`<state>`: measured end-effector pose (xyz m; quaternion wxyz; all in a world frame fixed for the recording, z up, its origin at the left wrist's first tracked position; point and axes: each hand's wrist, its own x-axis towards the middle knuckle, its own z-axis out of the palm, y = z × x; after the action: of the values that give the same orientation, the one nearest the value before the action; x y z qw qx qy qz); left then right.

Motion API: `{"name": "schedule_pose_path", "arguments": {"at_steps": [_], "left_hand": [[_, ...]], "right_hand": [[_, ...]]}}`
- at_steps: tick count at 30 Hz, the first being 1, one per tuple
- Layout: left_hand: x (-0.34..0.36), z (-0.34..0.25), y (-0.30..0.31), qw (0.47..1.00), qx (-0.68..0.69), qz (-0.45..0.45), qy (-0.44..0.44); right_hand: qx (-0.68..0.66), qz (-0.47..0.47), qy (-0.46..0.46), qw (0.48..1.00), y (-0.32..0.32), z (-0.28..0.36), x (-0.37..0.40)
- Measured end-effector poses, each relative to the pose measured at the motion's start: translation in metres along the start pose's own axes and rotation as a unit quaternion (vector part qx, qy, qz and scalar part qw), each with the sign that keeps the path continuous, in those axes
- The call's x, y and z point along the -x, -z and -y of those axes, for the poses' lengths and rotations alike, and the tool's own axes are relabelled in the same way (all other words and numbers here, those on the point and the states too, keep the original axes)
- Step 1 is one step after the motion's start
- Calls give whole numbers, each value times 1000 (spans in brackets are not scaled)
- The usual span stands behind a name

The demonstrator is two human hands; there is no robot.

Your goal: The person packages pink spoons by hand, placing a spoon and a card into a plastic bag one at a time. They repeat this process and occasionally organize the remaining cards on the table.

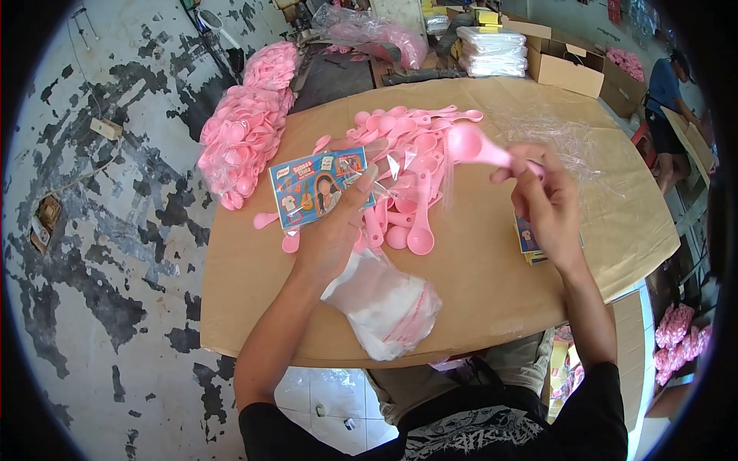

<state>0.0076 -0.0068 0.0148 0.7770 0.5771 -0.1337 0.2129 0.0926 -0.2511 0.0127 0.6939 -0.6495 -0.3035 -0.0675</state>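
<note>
Patchy wall (100, 300) filled the left of the frame, beside a brown-covered table (492, 292) at the centre. From where I stood, the left hand (336, 219) gripped a blue printed card (307, 190), left of centre, with clear plastic (395, 165) about it. Right of centre, the right hand (544, 198) pinched a pink spoon (467, 144) by its handle, the bowl pointing left. To my eye, the spoon could slip if that pinch was light, or snag the thin plastic if they met edge to edge. Loose spoons (421, 219) lay heaped at upper centre, so a dropped one could get lost among them. Just below the right hand, a careless wrist could topple the small stack of cards (528, 240).
</note>
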Motion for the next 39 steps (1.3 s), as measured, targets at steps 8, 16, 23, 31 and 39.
{"name": "schedule_pose_path", "arguments": {"at_steps": [8,16,23,31,39], "left_hand": [[3,2,-4,997,-52,42,-32],[-2,-7,17,998,-53,-37,13],[-8,3,9,991,18,132,-15],[11,10,-12,969,-162,150,112],[2,-17,2,935,-116,210,260]], "right_hand": [[34,109,-52,992,-15,13,-3],[1,100,-39,994,-19,19,-8],[29,120,-43,991,-13,10,-14],[96,154,40,983,-22,6,-22],[96,179,85,975,-24,28,-69]]}}
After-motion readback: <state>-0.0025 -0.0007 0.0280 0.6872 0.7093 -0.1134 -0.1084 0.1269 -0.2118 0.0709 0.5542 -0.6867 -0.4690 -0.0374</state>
